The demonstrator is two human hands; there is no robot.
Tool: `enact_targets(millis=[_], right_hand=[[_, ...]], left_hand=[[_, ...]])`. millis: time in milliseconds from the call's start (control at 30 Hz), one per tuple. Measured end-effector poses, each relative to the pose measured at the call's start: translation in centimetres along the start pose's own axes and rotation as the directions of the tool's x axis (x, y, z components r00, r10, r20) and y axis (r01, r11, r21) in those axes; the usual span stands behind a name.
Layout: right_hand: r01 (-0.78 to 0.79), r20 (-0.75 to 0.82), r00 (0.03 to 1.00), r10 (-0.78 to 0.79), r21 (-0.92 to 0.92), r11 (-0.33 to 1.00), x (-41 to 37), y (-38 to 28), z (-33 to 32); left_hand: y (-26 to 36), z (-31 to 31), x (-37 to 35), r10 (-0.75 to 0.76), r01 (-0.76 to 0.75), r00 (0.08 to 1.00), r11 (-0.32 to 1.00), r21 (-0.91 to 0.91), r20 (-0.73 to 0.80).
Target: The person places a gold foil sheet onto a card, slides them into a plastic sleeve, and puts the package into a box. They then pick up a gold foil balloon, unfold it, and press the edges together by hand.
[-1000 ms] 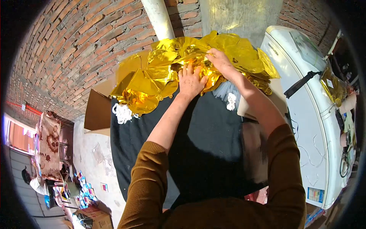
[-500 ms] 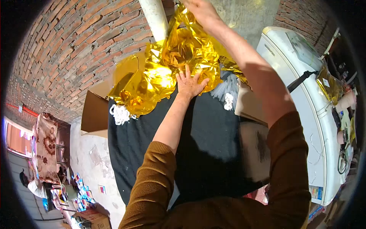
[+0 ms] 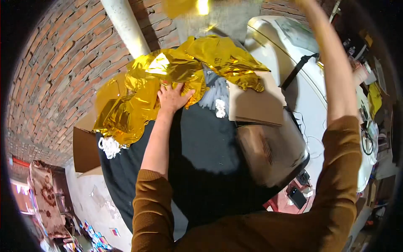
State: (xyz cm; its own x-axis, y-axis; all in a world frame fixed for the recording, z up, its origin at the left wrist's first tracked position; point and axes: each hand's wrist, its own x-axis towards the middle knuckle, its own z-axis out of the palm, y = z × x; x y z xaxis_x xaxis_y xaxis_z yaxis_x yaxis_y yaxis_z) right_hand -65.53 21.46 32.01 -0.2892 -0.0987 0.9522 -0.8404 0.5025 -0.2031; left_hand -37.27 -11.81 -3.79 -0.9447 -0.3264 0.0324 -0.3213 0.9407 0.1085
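Gold foil sheets (image 3: pixel 168 69), shiny and crumpled, lie heaped along the far side of a black cloth-covered surface (image 3: pixel 205 138). My left hand (image 3: pixel 173 98) rests flat on the near edge of the foil, its fingers spread. A blurred piece of gold foil (image 3: pixel 180 7) hangs in the air at the top edge. My right hand (image 3: pixel 305 3) is raised to the upper right; its fingers are cut off by the frame, so what it holds is hidden. Beside the foil lie a bundle of clear plastic strips (image 3: pixel 214 90) and white string (image 3: pixel 220 108). More white string (image 3: pixel 110 147) sits at the left corner.
Flat cardboard (image 3: pixel 256 103) and a clear plastic-wrapped package (image 3: pixel 273 157) are on the right. Beyond stands a white fridge-like cabinet (image 3: pixel 302 84). A cardboard box (image 3: pixel 86 151) is at left, before a brick wall (image 3: pixel 67 71). A white pipe (image 3: pixel 126 27) rises behind the foil.
My right hand has swung up and to the right, out toward the frame edge. The lifted foil has dropped and spread rightward over the cardboard. My left hand stays on the foil; the view has turned right.
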Motion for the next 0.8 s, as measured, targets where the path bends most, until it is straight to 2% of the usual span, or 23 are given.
enact_targets(millis=[67, 167, 233, 300, 333, 367, 433, 467, 533, 600, 667, 733, 800], right_hand=[[-0.044, 0.26, 0.963, 0.075, -0.124, 0.991, -9.6, 1.8, 1.1], [0.015, 0.617, 0.784, 0.073, -0.136, 0.991, -25.5, 3.0, 4.0], [0.044, 0.75, 0.661, 0.01, -0.053, 0.998, -33.3, 3.3, 5.9], [0.062, 0.812, 0.583, 0.009, -0.056, 0.997, -35.2, 3.8, 7.6], [0.079, 0.907, 0.353, 0.229, -0.273, 0.959, -33.3, 2.6, 8.1], [0.119, 0.935, 0.32, 0.15, -0.197, 0.973, -32.0, 4.6, 8.8], [0.124, 0.915, 0.332, 0.231, -0.285, 0.95, -29.1, 4.0, 8.6], [0.09, 0.844, 0.377, 0.38, -0.442, 0.893, -25.3, 0.5, 8.1], [-0.018, 0.812, 0.43, 0.395, -0.43, 0.903, -20.7, -3.0, 8.1], [-0.159, 0.801, 0.526, 0.285, -0.237, 0.958, -18.1, -4.8, 10.2], [-0.332, 0.762, 0.539, 0.358, -0.198, 0.922, -16.4, -7.0, 13.9], [-0.448, 0.749, 0.564, 0.348, -0.077, 0.891, -16.4, -9.3, 17.1], [-0.488, 0.78, 0.514, 0.356, -0.076, 0.87, -17.4, -10.4, 20.8]], left_hand=[[-0.5, 1.4, -0.2, 0.017, -0.023, 0.988, 0.999, -0.035, -0.155], [-0.8, 2.3, 0.1, 0.027, -0.022, 0.987, 0.999, 0.031, -0.157], [-0.7, 2.4, 0.1, 0.029, -0.023, 0.989, 0.999, 0.04, -0.144], [-0.7, 2.4, -0.1, 0.033, -0.027, 0.989, 0.999, 0.043, -0.146], [-0.7, 2.4, -0.3, 0.039, -0.032, 0.989, 0.998, 0.049, -0.143], [-0.6, 2.3, -0.3, 0.018, -0.013, 0.994, 0.999, 0.045, -0.106], [-0.4, 2.1, -0.4, 0.013, -0.009, 0.995, 0.999, 0.037, -0.101], [-0.3, 2.0, -0.5, 0.01, -0.007, 0.995, 0.999, 0.032, -0.098], [-0.2, 2.1, -0.5, 0.004, -0.001, 0.995, 1.0, 0.029, -0.096], [-0.3, 2.3, -0.5, 0.007, -0.002, 0.994, 0.999, 0.042, -0.11], [-0.5, 2.7, -0.4, 0.011, -0.006, 0.993, 0.999, 0.041, -0.117], [-0.7, 2.9, -0.2, 0.02, -0.011, 0.993, 0.997, 0.081, -0.118], [-0.8, 3.0, -0.3, 0.029, -0.011, 0.994, 0.987, 0.162, -0.107]])
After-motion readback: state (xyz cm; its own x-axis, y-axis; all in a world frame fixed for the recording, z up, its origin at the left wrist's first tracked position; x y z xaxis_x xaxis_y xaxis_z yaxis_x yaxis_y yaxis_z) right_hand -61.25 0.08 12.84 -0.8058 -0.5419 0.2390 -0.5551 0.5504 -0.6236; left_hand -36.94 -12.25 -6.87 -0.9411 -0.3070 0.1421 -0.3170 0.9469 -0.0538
